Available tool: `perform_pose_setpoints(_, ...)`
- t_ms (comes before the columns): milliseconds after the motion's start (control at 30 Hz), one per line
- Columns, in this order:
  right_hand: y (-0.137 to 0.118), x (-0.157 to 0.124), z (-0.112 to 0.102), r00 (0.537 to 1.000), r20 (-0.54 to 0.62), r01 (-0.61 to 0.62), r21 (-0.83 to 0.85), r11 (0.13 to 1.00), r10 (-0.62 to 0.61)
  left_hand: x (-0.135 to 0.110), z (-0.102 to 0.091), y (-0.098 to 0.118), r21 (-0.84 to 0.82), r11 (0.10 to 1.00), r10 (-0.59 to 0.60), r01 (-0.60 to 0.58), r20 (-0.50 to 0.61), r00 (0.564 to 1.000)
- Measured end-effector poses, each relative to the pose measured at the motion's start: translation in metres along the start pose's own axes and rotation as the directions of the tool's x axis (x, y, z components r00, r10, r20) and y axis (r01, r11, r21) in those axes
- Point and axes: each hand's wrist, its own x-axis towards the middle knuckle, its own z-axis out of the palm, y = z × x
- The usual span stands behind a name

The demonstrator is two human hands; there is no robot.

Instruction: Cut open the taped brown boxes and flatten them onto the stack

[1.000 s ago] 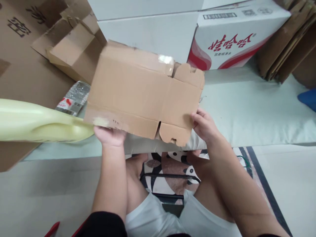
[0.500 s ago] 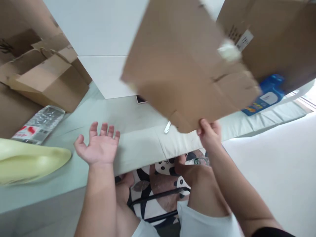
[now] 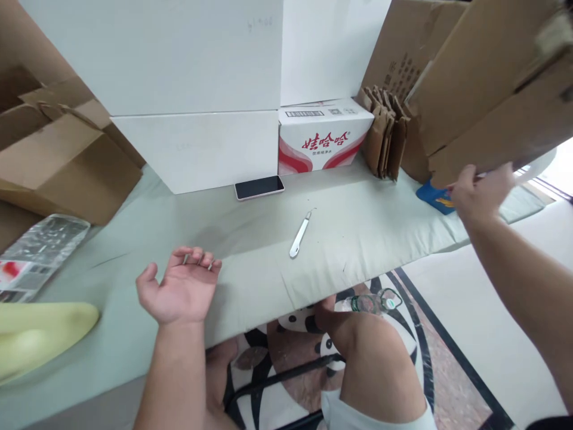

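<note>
My right hand [image 3: 481, 194] grips the lower edge of a flattened brown cardboard box [image 3: 496, 95], held up at the far right over a stack of folded cartons [image 3: 385, 128]. My left hand [image 3: 179, 289] rests palm up above the pale green table cover [image 3: 250, 263], fingers loosely curled, nothing in it. A white utility knife [image 3: 299, 234] lies on the cover between my two hands. A phone [image 3: 259, 187] lies face up further back.
Large white boxes [image 3: 179, 89] and a red-and-white printed carton [image 3: 322, 137] line the back. Brown open boxes [image 3: 62, 155] stand at the left, with a clear plastic packet [image 3: 36, 254] and a pale yellow curved object [image 3: 36, 334]. A blue item [image 3: 433, 197] lies under the held cardboard.
My right hand has swung the flattened box up and to the right. My left hand let go of it, dropped to the table, and its fingers have curled slightly.
</note>
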Motion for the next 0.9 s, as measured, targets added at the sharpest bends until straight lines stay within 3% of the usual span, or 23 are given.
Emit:
perform_pose_setpoints(133, -0.001, 0.020, 0.053, 0.992, 0.124, 0.041, -0.165, 0.985, -0.020, 0.007, 0.008, -0.006, 0.029, 0.999, -0.013, 0.015, -0.081, 0.997)
perform_pose_setpoints(333, 0.014, 0.045, 0.118, 0.965, 0.254, -0.039, -0.101, 0.994, 0.063, 0.015, 0.016, -0.012, 0.143, 0.990, 0.030, -0.019, -0.075, 0.997)
perform_pose_setpoints(433, 0.025, 0.045, 0.143, 0.957, 0.278, -0.059, -0.088, 0.994, 0.082, 0.017, 0.023, -0.016, 0.181, 0.983, 0.021, 0.003, -0.128, 0.992)
perform_pose_setpoints(567, 0.039, 0.030, 0.170, 0.952, 0.283, -0.091, -0.101, 0.991, 0.116, 0.021, 0.028, -0.020, 0.226, 0.974, 0.024, 0.018, -0.181, 0.983)
perform_pose_setpoints(667, 0.047, 0.022, 0.191, 0.949, 0.240, -0.194, -0.059, 0.979, 0.203, 0.024, 0.026, -0.021, 0.268, 0.963, 0.026, 0.022, -0.177, 0.984)
perform_pose_setpoints(800, 0.052, 0.020, 0.223, 0.947, 0.182, -0.265, -0.028, 0.964, 0.266, 0.024, 0.025, -0.020, 0.215, 0.975, 0.003, 0.054, -0.255, 0.967)
perform_pose_setpoints(900, 0.052, 0.017, 0.235, 0.945, 0.178, -0.264, -0.071, 0.962, 0.273, 0.021, 0.028, -0.019, 0.173, 0.982, -0.020, 0.073, -0.290, 0.957)
